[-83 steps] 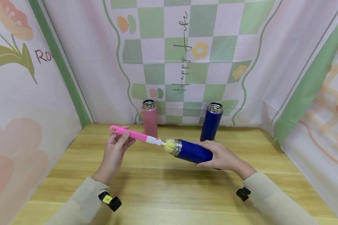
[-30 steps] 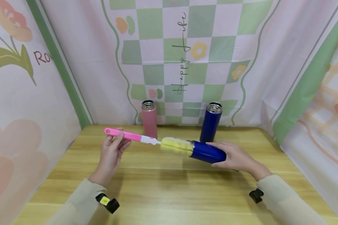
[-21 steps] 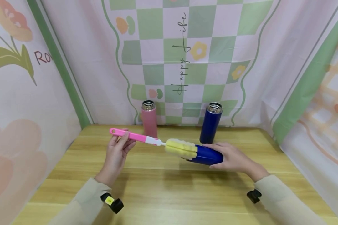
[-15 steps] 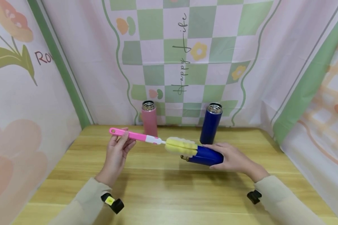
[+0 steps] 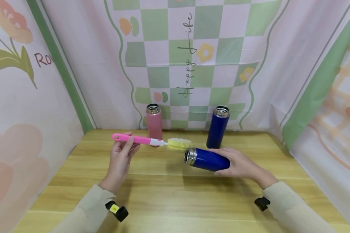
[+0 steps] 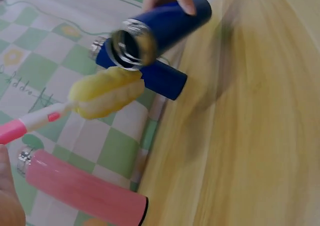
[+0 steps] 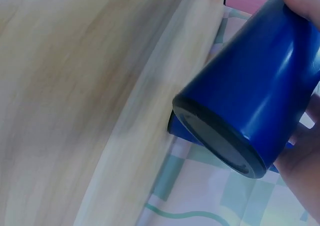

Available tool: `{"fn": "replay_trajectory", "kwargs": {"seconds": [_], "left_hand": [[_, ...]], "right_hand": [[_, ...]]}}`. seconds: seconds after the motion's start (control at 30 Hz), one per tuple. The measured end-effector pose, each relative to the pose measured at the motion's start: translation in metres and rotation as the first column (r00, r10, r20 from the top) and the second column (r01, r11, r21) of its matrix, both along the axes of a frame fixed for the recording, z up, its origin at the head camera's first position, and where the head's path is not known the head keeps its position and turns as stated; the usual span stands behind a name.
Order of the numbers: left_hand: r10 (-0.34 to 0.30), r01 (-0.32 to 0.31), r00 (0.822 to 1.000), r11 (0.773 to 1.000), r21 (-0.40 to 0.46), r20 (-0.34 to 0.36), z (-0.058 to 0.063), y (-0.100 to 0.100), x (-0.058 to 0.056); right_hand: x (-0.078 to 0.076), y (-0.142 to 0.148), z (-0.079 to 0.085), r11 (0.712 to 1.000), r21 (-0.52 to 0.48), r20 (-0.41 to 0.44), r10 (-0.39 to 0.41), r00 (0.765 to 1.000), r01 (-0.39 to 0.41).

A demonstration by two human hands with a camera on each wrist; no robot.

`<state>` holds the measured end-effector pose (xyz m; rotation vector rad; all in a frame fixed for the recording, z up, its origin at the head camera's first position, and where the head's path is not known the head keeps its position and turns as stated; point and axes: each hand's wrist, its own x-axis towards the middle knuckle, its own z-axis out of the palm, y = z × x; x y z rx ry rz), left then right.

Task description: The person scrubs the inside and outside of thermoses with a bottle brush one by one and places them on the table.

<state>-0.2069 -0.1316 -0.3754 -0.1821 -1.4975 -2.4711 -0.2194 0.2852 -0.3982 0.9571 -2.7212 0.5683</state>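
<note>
My left hand (image 5: 122,152) pinches the pink handle of a bottle brush (image 5: 137,139), held level above the table. The brush's yellow sponge head (image 6: 107,92) is outside the bottle, just beyond its mouth. In my right hand (image 5: 236,163) is a blue thermos bottle (image 5: 207,159), gripped round its lower body and tilted so that its bare steel mouth (image 6: 134,45) points left toward the brush. The bottle's dark base (image 7: 220,138) shows in the right wrist view. No lid is on this bottle.
Behind my hands, a pink thermos bottle (image 5: 154,124) and a second blue thermos bottle (image 5: 218,127) stand upright and lidless at the back of the wooden table (image 5: 175,207). A checkered cloth backdrop (image 5: 183,74) hangs right behind the table.
The brush head was mostly inside the blue bottle at first; it has come out to the left. Now it sits up and away from the mouth, which shows fully. The standing bottles have not moved.
</note>
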Motion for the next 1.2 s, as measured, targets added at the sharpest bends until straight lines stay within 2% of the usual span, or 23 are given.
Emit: {"fn": "replay_trajectory", "kwargs": {"seconds": [0.23, 0.77, 1.2], "left_hand": [[-0.004, 0.004, 1.000, 0.999, -0.042, -0.003, -0.0030, -0.0005, 0.0008], [0.003, -0.003, 1.000, 0.999, -0.051, -0.006, -0.0061, -0.0044, 0.0007], [-0.017, 0.017, 1.000, 0.998, -0.065, -0.009, -0.0099, -0.0058, 0.0014]], "right_hand": [[0.0003, -0.0003, 0.0032, 0.999, -0.013, 0.012, -0.037, 0.999, 0.037], [-0.0002, 0.0003, 0.0038, 0.996, -0.043, 0.001, -0.076, 0.997, 0.076], [-0.0031, 0.0015, 0.0032, 0.989, -0.043, -0.018, -0.141, 0.990, 0.141]]}}
